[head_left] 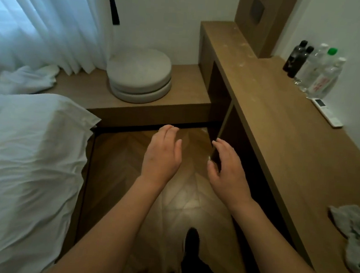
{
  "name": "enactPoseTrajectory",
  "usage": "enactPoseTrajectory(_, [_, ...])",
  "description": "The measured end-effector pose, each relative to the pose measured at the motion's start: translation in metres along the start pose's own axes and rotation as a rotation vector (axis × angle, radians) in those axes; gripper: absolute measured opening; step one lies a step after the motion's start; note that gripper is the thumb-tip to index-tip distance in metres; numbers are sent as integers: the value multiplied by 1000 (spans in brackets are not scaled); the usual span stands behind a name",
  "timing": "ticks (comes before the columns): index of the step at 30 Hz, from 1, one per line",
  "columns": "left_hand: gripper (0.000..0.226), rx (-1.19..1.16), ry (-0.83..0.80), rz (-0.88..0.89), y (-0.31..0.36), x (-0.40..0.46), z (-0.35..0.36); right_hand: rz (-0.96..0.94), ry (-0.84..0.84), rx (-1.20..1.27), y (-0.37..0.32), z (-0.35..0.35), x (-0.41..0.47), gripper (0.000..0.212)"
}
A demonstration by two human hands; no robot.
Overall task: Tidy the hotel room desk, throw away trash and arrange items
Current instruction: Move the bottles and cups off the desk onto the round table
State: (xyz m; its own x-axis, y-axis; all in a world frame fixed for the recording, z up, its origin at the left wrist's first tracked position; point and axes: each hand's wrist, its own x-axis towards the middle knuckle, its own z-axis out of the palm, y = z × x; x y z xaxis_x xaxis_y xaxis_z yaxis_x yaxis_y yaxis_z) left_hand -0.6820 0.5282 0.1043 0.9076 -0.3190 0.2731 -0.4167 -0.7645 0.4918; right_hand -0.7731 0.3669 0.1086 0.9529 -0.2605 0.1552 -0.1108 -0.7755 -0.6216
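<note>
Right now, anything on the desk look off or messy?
Yes. A crumpled grey cloth lies loose at the desk's near end, and pale smudges mark the far end. Bottles stand upright by the wall.

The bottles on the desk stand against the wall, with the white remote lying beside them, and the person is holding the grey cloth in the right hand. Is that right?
Not quite. The head view shows the right hand open and empty over the floor; the grey cloth lies on the desk. The bottles do stand against the wall, with the white remote beside them.
</note>
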Motion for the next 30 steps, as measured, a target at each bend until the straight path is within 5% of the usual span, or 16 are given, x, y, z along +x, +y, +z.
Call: enactPoseTrajectory(30, [39,-8,18,-26,-179,528,37,-2,-3,-8,-24,109,548,55])
